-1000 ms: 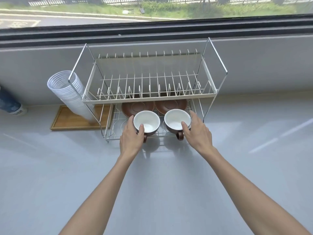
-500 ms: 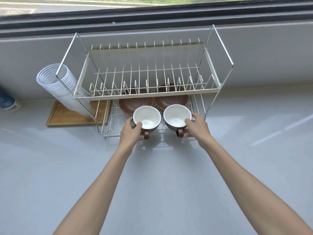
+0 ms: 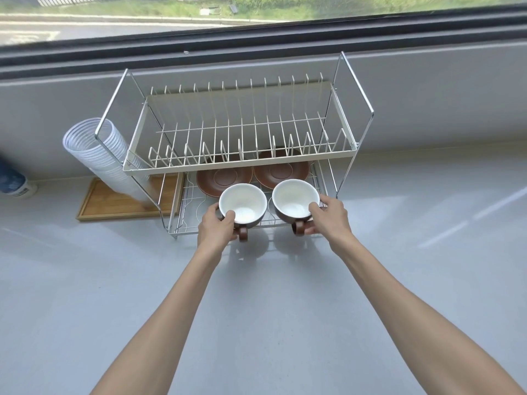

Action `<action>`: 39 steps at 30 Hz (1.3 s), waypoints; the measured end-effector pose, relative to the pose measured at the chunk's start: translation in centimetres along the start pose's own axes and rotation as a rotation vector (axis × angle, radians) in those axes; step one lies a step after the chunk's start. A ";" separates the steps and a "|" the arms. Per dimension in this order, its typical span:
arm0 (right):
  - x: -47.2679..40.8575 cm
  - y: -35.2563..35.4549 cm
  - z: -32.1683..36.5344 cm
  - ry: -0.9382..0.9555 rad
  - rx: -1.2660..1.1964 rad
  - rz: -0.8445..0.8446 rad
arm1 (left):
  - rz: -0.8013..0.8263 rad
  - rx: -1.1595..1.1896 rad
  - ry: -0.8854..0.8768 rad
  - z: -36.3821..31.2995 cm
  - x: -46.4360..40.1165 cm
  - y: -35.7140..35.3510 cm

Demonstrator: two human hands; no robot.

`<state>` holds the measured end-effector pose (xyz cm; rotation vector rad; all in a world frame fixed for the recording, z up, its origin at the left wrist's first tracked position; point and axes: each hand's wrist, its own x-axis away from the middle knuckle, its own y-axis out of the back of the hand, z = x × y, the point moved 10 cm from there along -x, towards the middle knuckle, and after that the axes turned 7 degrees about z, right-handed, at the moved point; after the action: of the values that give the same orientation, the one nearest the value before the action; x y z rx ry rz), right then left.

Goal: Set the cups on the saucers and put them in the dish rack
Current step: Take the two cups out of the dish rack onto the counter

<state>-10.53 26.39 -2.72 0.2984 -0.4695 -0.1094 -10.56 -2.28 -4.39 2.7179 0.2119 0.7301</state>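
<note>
Two bare arms are reaching up from the bottom of the frame toward a two-tier wire rack (image 3: 242,166) standing on a grey tabletop (image 3: 256,309) at centre, below a window. The left hand (image 3: 215,228) is holding the left cup (image 3: 242,205), thumb hooked over its near rim, its grip closing around the cup's brown side. The right hand (image 3: 328,216) is holding the right cup (image 3: 295,201) the same way, with fingers near the handle. Both cups, white inside, are sitting side by side at the front edge of the rack's lower tier, handles pointing toward the viewer. Just behind them, on that tier, two brown saucers (image 3: 225,176) are lying flat. At left of the frame, stacked clear cups (image 3: 94,149) are leaning over a wooden tray (image 3: 114,205).
</note>
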 end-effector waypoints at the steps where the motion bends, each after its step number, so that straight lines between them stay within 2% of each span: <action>1: 0.4 0.2 -0.1 0.004 -0.011 -0.001 | 0.001 -0.002 -0.006 -0.1 0.3 0.0; 15: 9.3 5.0 -6.3 -0.040 -0.125 -0.048 | 0.145 0.031 -0.005 2.2 7.1 -3.9; 28: 15.1 14.4 -14.9 -0.167 -0.259 -0.301 | 0.359 0.006 0.015 3.1 12.1 -16.3; 39: 14.5 21.9 -18.3 -0.199 -0.368 -0.465 | 0.416 -0.011 0.017 1.3 12.9 -26.1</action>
<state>11.57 49.44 -5.32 0.0288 -0.5595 -0.6760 -0.37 24.77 -8.40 2.7745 -0.3642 0.8568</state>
